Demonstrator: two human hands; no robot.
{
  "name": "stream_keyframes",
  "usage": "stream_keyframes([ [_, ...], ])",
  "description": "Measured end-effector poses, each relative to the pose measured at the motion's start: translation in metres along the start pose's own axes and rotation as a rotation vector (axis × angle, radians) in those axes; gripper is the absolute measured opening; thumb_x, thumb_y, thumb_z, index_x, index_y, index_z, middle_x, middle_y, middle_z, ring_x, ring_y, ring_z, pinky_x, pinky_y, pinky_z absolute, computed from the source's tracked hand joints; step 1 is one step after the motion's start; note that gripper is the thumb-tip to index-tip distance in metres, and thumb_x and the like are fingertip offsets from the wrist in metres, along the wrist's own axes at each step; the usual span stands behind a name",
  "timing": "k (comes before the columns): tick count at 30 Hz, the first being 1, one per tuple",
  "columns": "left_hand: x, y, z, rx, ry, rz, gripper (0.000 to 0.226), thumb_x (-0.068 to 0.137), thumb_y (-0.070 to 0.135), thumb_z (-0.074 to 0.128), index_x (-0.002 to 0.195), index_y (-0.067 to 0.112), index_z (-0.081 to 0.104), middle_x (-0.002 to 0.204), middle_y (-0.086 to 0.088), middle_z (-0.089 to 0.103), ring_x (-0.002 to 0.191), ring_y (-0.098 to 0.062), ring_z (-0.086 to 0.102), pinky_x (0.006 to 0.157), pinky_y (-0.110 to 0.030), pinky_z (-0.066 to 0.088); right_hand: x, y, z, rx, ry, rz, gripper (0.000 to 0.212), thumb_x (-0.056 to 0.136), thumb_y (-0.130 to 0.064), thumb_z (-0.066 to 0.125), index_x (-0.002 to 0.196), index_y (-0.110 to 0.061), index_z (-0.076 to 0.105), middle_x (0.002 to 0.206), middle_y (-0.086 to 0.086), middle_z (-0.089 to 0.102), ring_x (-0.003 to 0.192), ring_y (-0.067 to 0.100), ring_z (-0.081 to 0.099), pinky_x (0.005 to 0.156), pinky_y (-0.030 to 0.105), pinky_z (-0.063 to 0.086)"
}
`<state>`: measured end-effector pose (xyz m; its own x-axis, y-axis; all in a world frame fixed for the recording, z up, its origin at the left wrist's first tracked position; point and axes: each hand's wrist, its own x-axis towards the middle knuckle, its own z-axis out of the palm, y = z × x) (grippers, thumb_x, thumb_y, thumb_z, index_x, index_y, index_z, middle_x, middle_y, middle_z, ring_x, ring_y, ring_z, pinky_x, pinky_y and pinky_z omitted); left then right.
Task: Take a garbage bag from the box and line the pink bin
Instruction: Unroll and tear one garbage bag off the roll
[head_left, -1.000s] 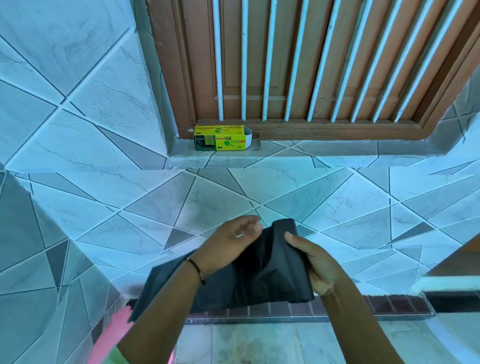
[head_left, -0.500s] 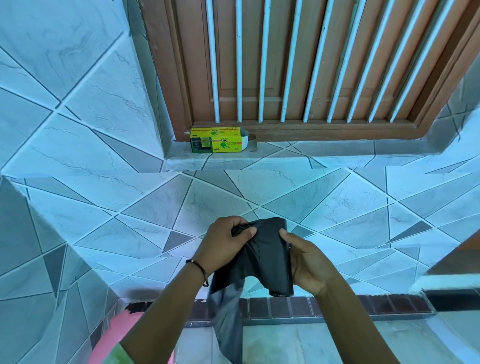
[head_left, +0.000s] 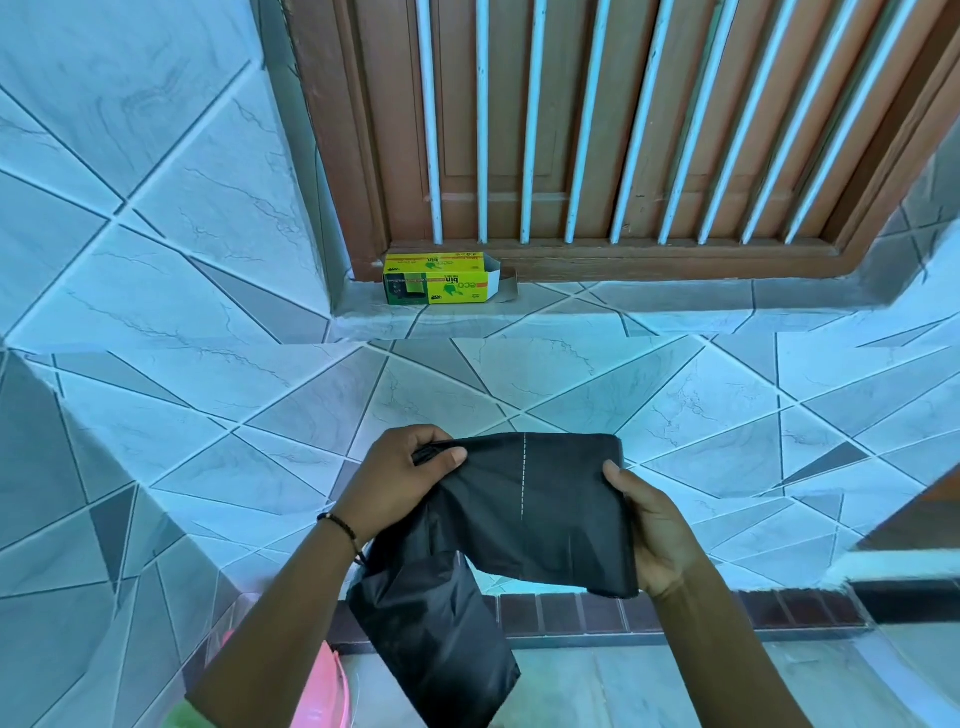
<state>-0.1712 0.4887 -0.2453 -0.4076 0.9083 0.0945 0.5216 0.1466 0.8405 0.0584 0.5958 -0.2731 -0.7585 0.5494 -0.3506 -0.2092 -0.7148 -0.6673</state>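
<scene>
Down by my left forearm, the pink bin (head_left: 319, 691) shows only a sliver of rim, mostly hidden behind my arm and the hanging tail of the black garbage bag (head_left: 524, 509). My left hand (head_left: 400, 480) pinches the bag's upper left corner, fingers curled over it; my right hand (head_left: 652, 535) grips the right edge, thumb on top. A perforated line runs down the stretched part. Beyond, across the tiled wall (head_left: 208, 405), the yellow-green box (head_left: 439, 285) lies on the window ledge (head_left: 571, 306), its end flap open, below the white bars (head_left: 530, 130).
</scene>
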Motion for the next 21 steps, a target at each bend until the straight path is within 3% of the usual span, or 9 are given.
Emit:
stream_keyframes([
  [3,-0.002,0.0,-0.002,-0.064,-0.075,-0.02,0.014,0.086,0.025,0.064,0.081,0.012,0.067,0.079,-0.004,0.07,0.066,-0.007,0.061,0.066,-0.018,0.046,-0.003,-0.001,0.0,-0.083,0.012,-0.009,0.067,0.026,-0.031,0.095,0.085,-0.005,0.077,0.093,0.016,0.074,0.081,0.029,0.072,0.07,0.038,0.059],
  [9,-0.004,0.006,0.006,-0.163,-0.376,-0.13,0.006,0.085,0.028,0.065,0.087,0.023,0.067,0.076,-0.001,0.068,0.072,-0.01,0.059,0.076,-0.021,0.045,-0.003,0.002,0.003,-0.288,0.03,-0.014,0.081,0.034,-0.039,0.094,0.101,0.0,0.07,0.104,0.025,0.065,0.091,0.036,0.064,0.085,0.045,0.052],
  [12,-0.006,0.006,0.019,-0.132,-0.396,-0.071,0.009,0.087,0.031,0.062,0.081,0.027,0.067,0.066,0.004,0.061,0.062,-0.008,0.052,0.068,-0.019,0.042,-0.003,0.003,0.005,-0.366,0.062,-0.038,0.09,0.036,-0.04,0.093,0.109,0.003,0.063,0.104,0.026,0.06,0.094,0.038,0.057,0.09,0.049,0.045],
  [16,-0.006,0.008,0.021,-0.192,-0.314,-0.02,0.025,0.092,0.025,0.054,0.069,0.025,0.063,0.054,0.014,0.052,0.052,-0.001,0.043,0.056,-0.013,0.036,-0.003,0.002,0.007,-0.368,0.091,-0.07,0.064,0.052,-0.031,0.08,0.104,0.002,0.067,0.1,0.024,0.066,0.086,0.034,0.064,0.079,0.04,0.052],
  [21,-0.002,0.007,0.013,-0.141,-0.252,0.019,0.023,0.093,0.021,0.053,0.072,0.021,0.062,0.054,0.02,0.057,0.053,0.006,0.048,0.057,-0.005,0.036,-0.004,0.002,0.007,-0.423,0.12,-0.135,0.047,0.065,-0.015,0.074,0.108,0.003,0.064,0.105,0.02,0.07,0.088,0.029,0.069,0.074,0.034,0.057],
])
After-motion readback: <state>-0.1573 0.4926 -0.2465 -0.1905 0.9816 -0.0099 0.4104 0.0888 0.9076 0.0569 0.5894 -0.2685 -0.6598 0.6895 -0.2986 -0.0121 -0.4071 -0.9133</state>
